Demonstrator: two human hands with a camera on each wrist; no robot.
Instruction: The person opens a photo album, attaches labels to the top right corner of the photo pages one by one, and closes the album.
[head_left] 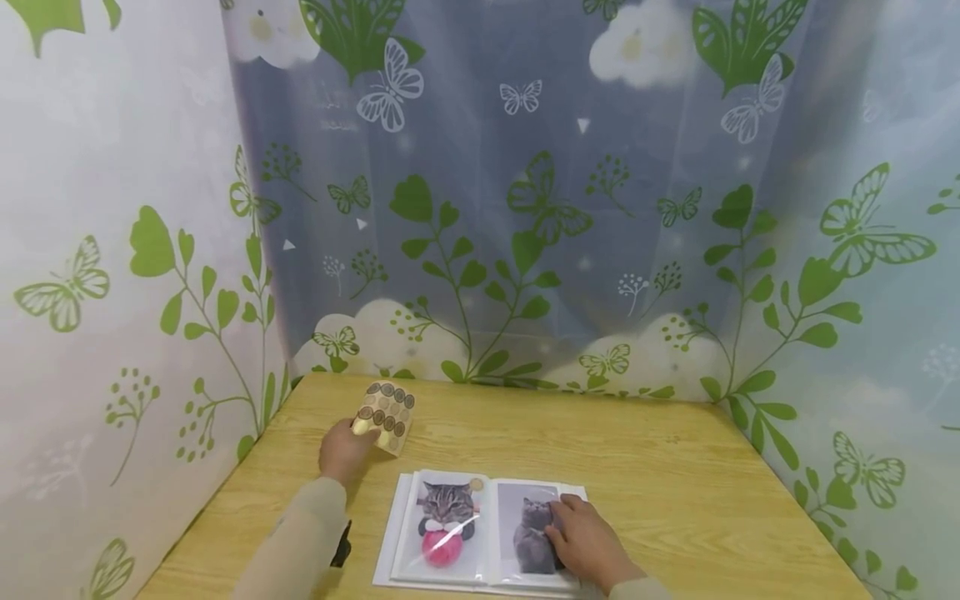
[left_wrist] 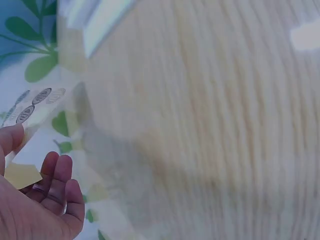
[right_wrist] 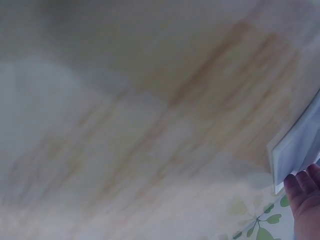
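A sheet of round stickers (head_left: 390, 402) in brown and beige is pinched in my left hand (head_left: 347, 450), held up at the left of the table. In the left wrist view the sheet (left_wrist: 35, 107) tilts away above the thumb of the left hand (left_wrist: 40, 205). An open photo album (head_left: 491, 575) lies in front of me, with a striped cat and pink ball on its left page and a grey cat on its right page. My right hand (head_left: 592, 542) rests on the right page, its fingers partly covering the grey cat. The album's edge (right_wrist: 295, 150) shows beside the right hand (right_wrist: 306, 200).
The album lies on a yellow wood-grain table (head_left: 675, 492). Patterned curtains (head_left: 480, 275) with green leaves and butterflies enclose the table at the back and both sides. A small round beige sticker (head_left: 477, 484) shows at the left page's upper right corner.
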